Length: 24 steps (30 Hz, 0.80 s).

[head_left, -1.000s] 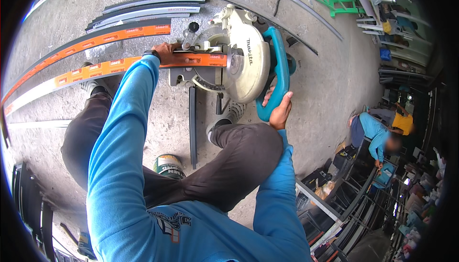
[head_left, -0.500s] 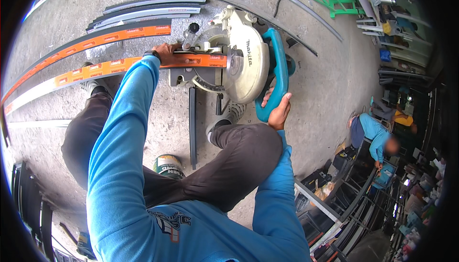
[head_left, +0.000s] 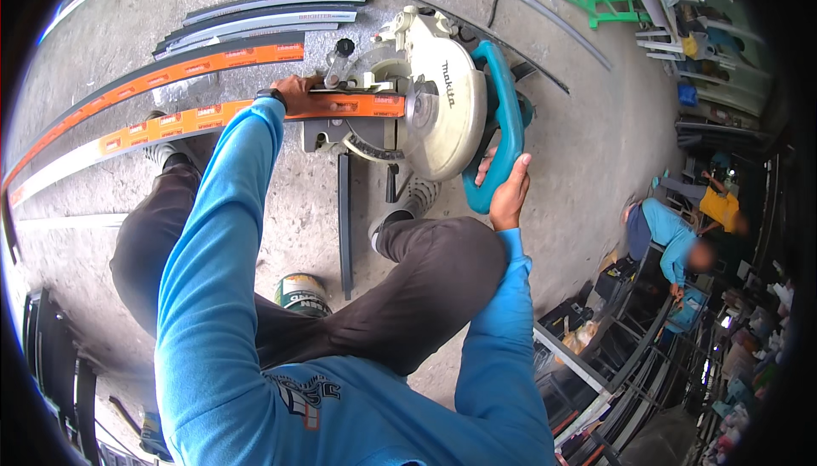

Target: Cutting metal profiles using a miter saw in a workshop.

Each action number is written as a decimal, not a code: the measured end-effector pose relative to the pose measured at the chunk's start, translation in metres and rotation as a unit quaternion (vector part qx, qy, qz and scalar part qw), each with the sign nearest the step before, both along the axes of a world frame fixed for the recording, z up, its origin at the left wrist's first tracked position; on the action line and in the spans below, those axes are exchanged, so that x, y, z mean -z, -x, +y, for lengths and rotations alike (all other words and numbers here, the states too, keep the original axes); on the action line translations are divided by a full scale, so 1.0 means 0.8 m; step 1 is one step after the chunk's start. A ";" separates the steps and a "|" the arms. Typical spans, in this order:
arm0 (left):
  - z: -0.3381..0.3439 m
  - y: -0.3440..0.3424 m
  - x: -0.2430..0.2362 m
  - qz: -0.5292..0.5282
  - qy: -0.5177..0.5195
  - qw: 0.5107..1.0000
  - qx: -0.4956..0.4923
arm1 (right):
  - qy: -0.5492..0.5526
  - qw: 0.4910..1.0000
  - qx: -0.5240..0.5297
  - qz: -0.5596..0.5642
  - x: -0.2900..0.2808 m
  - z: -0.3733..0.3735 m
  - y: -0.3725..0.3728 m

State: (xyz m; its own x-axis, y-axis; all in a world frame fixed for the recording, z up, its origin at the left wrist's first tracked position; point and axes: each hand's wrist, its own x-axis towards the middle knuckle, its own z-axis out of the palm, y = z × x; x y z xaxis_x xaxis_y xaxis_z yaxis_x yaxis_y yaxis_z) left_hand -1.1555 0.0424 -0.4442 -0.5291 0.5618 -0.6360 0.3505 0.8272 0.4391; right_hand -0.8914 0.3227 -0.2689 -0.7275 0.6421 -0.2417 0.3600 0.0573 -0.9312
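Observation:
A miter saw (head_left: 451,117) with a cream blade guard stands on the floor in front of me. My right hand (head_left: 508,196) is wrapped round its teal handle (head_left: 509,117), at the near end. Across the saw's base lies a long metal profile (head_left: 366,105) covered in orange film, its right end beside the blade guard. My left hand (head_left: 298,94) presses on this profile near the fence, fingers partly hidden, next to the saw's clamp knob (head_left: 344,47). The profile runs far out to the left, past my left forearm.
Another orange-filmed profile (head_left: 183,72) and several grey profiles (head_left: 264,19) lie beyond. A dark bar (head_left: 344,228) and a paint can (head_left: 302,294) are near my legs. Green metal stands (head_left: 613,6) are at the far right; another person (head_left: 668,228) in blue works by a metal frame (head_left: 587,372).
My right hand and the saw's handle and guard have shifted slightly right and away from me. My left hand and the profile stay in place. A yellow-clad person at the right has moved.

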 end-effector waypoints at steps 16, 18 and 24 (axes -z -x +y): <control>-0.004 0.002 0.013 0.000 -0.046 0.999 -0.004 | 0.004 1.000 0.000 -0.008 -0.005 0.007 0.003; -0.002 0.000 0.010 0.004 -0.028 1.000 -0.004 | 0.006 1.000 -0.015 -0.021 -0.041 0.011 0.025; 0.004 0.004 0.002 -0.018 -0.005 1.000 0.007 | -0.120 0.987 -0.029 -0.102 -0.124 0.028 0.100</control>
State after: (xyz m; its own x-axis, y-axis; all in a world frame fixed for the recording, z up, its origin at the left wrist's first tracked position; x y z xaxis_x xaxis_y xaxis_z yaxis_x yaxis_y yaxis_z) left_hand -1.1589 0.0456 -0.4461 -0.4973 0.5760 -0.6488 0.3465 0.8175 0.4601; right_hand -0.9711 0.3453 -0.1695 -0.7165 0.6579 -0.2320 0.5276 0.2934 -0.7972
